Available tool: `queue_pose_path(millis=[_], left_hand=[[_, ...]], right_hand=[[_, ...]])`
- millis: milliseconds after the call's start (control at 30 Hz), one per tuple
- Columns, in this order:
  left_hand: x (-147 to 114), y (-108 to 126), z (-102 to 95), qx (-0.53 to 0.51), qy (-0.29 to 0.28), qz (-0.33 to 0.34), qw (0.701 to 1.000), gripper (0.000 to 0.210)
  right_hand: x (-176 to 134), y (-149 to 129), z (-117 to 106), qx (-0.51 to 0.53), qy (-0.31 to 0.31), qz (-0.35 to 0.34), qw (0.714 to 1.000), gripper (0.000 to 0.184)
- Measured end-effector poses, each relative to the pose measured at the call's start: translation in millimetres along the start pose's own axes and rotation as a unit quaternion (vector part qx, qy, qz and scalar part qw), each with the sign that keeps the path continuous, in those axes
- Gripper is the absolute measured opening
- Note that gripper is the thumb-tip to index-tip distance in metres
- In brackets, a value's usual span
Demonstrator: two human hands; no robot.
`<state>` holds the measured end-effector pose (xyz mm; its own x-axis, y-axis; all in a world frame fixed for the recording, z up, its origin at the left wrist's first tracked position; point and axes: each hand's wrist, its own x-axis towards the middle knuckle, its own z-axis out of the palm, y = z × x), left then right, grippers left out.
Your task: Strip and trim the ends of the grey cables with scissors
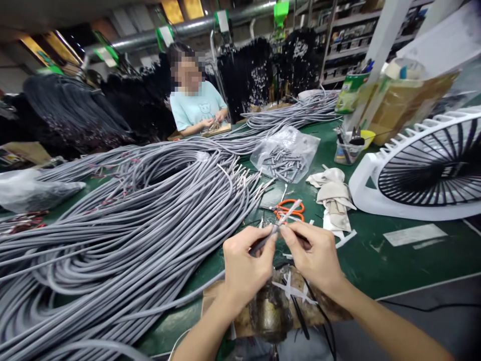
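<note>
1. Grey cable (pixel 258 245) is held up between the two hands, above the near part of the green counter (pixel 409 263), its whitish end pointing away from the person.
2. Left hand (pixel 250 258): the grip is narrow, thumb and fingers closed around the grey sheath.
3. Right hand (pixel 313 253): the grip is narrow too, thumb and fingertips pinching near the base of the whitish end.
4. Orange-handled scissors (pixel 290 201) lie just beyond the hands.
5. Many more grey cables (pixel 150 215) lie heaped to the left.
6. Rightward stands a white fan (pixel 364 185).
</note>
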<state>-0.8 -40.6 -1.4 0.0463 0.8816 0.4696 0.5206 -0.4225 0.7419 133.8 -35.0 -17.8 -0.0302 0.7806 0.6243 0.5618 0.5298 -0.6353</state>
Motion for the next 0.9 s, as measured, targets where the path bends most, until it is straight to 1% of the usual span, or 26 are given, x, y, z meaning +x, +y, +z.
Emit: queue_pose_path(millis=[67, 100, 167, 233, 267, 300, 333, 400, 433, 467, 567, 700, 800, 900], left_hand=[[0.3, 1.1, 0.7, 0.001, 0.001, 0.003, 1.0, 0.012], [1.7, 0.6, 1.1, 0.003, -0.003, -0.004, 1.0, 0.012], [6.6, -3.1, 1.8, 0.017, -0.013, -0.032, 0.999, 0.013], [12.9, -8.8, 1.5, 0.035, -0.02, -0.071, 0.997, 0.016], [15.6, -11.3, 0.8, 0.031, -0.022, -0.089, 0.995, 0.019], [17.6, -12.9, -0.2, 0.018, -0.023, -0.102, 0.994, 0.022], [18.5, -13.5, -1.4, 0.003, -0.027, -0.108, 0.994, 0.025], [17.5, -11.7, -3.7, -0.016, -0.041, -0.102, 0.994, 0.032], [15.9, -9.9, -4.6, -0.018, -0.048, -0.093, 0.994, 0.034], [13.9, -8.0, -5.3, -0.018, -0.054, -0.083, 0.995, 0.034], [8.9, -3.7, -5.9, -0.02, -0.06, -0.065, 0.996, 0.031], [5.7, -3.1, -4.2, -0.02, -0.062, -0.038, 0.997, 0.024], [4.1, -3.6, -2.8, -0.01, -0.053, -0.018, 0.998, 0.019], [2.2, -3.3, -1.9, 0.002, -0.038, -0.005, 0.999, 0.019]], right_hand=[[-4.3, -1.3, 0.3, -0.008, 0.022, -0.04, 0.999, 0.018], [-7.0, -2.7, 0.6, -0.017, 0.028, -0.071, 0.997, 0.016], [-12.4, -7.2, 1.4, -0.028, 0.007, -0.172, 0.985, 0.015], [-15.2, -11.6, 2.1, -0.018, -0.028, -0.28, 0.959, 0.016], [-15.2, -12.7, 2.4, -0.012, -0.029, -0.3, 0.953, 0.017], [-14.2, -12.7, 2.6, -0.009, -0.017, -0.288, 0.957, 0.017], [-12.5, -11.5, 2.7, -0.013, 0.005, -0.244, 0.97, 0.016], [-8.3, -6.2, 2.5, -0.03, 0.044, -0.121, 0.991, 0.014], [-6.6, -3.0, 2.4, -0.037, 0.047, -0.076, 0.995, 0.014], [-5.4, 0.0, 2.2, -0.04, 0.044, -0.048, 0.997, 0.014], [-4.7, 5.6, 2.4, -0.037, 0.029, -0.02, 0.999, 0.018], [-5.2, 5.5, 3.8, -0.036, 0.016, -0.008, 0.999, 0.019], [-4.0, 4.1, 3.2, -0.022, 0.005, 0.001, 1.0, 0.021], [-1.4, 3.0, 1.2, 0.01, -0.015, 0.031, 0.999, 0.025]])
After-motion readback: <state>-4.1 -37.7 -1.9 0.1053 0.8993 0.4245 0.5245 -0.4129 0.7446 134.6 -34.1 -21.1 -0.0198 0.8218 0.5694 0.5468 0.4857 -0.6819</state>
